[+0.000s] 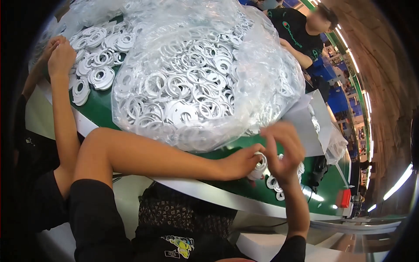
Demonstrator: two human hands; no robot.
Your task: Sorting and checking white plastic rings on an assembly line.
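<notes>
My left hand (241, 164) is closed around a few white plastic rings (260, 162) just above the green table, near its front edge. Beside it, my right hand (286, 150) is raised, blurred by motion; its fingers look bent, and whether anything sits in them cannot be made out. Below and between the hands, several loose white rings (275, 183) lie on the table. Beyond my left forearm stands a large clear plastic bag (257, 83), open and heaped with white rings (183, 111) of various sizes.
At far left, a co-worker's hands (61, 54) are near piled white rings (101, 77). Another person (301, 37) is across the table (98, 105). A grey-white box (305, 120) stands right of the bag; a red block (345, 198) sits at the right edge. A patterned brown bag (174, 212) is below the table edge.
</notes>
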